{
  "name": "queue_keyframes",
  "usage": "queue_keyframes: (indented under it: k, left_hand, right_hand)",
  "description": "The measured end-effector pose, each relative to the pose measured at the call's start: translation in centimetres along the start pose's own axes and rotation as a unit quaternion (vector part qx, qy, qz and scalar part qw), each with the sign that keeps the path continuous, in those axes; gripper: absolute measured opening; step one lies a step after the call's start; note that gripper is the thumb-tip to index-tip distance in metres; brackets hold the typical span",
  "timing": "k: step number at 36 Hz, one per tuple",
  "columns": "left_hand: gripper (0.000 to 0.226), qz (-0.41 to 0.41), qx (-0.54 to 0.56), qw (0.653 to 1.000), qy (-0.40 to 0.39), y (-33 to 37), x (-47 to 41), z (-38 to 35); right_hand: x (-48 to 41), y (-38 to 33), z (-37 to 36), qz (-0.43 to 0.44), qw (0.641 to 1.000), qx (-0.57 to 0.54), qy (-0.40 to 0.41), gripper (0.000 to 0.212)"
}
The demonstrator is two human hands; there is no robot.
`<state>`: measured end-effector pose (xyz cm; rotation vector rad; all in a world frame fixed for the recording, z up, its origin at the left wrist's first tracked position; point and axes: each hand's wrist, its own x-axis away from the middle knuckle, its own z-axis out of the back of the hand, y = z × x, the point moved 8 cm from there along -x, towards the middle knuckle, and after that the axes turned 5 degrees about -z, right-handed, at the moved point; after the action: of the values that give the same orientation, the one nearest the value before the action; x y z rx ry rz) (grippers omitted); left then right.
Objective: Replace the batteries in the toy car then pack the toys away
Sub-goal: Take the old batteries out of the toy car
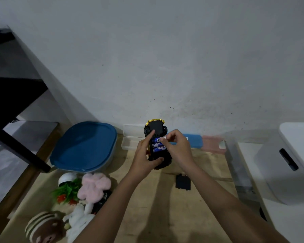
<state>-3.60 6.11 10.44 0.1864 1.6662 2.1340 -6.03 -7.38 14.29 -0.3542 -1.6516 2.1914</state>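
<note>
Pale wooden tabletop (156,199) against bare whitish wall (165,58). Above it, underside up, black plastic toy car with gold nose (156,128), three blue cylindrical batteries (158,146) in its open bay. Left hand (144,155) curled round the car body, forefinger straight along chassis. Right hand (178,146) pinching the top battery (158,139) with thumb and fingertips. Nearby on the wood, flat black battery cover (183,182); further left, blue-lidded tub (84,146).

Print on batteries (158,144) illegible

Matt black plastic toy car (156,130), glossy blue batteries (158,144), fuzzy pink plush (95,187), pale wooden table (158,204).
</note>
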Motion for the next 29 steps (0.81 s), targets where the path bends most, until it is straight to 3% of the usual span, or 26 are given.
queue_keyframes:
  k: [4, 6, 10, 15, 17, 19, 22, 23, 25, 29]
  left_hand:
    - [0.091, 0.005, 0.021, 1.000, 0.006, 0.1, -0.1, 0.5]
    - [0.091, 0.008, 0.028, 0.999, 0.012, 0.1, -0.1, 1.0]
    - [0.091, 0.006, 0.033, 0.999, 0.025, 0.5, 0.0, 1.9]
    - [0.093, 0.015, 0.038, 0.999, 0.029, 1.0, 0.2, 2.3]
    - [0.094, 0.012, 0.036, 0.999, 0.032, 1.2, 0.2, 2.4]
    - [0.094, 0.006, 0.032, 0.999, 0.038, 1.6, 0.1, 2.5]
    - [0.095, -0.008, 0.022, 0.999, 0.043, 2.1, -0.1, 2.6]
    - [0.095, -0.011, 0.023, 0.999, 0.042, 2.3, -0.1, 2.5]
    - [0.094, -0.021, 0.030, 0.999, 0.038, 2.6, -0.2, 2.3]
    - [0.095, -0.033, 0.025, 0.999, -0.007, 2.9, -0.2, 1.7]
  right_hand:
    - [-0.4, -0.4, 0.4, -0.022, 0.997, -0.073, 0.000, 0.020]
    - [-0.9, -0.5, 1.3, -0.046, 0.986, -0.160, 0.009, 0.017]
    - [-1.5, -0.6, 2.5, -0.126, 0.903, -0.411, 0.006, 0.019]
    - [-1.8, -0.6, 4.0, -0.192, 0.861, -0.467, 0.062, 0.029]
    - [-2.0, -0.8, 4.3, -0.202, 0.879, -0.426, 0.071, 0.034]
    - [-2.3, -1.4, 3.8, -0.186, 0.922, -0.336, 0.041, 0.032]
    - [-1.9, -2.9, 2.5, -0.120, 0.992, -0.029, -0.016, 0.017]
    - [-1.5, -3.4, 2.0, -0.076, 0.994, 0.074, -0.027, 0.013]
    - [-0.9, -3.7, 0.4, -0.005, 0.976, 0.213, -0.050, 0.030]
    - [-0.1, -3.2, -1.5, 0.017, 0.958, 0.277, -0.080, 0.044]
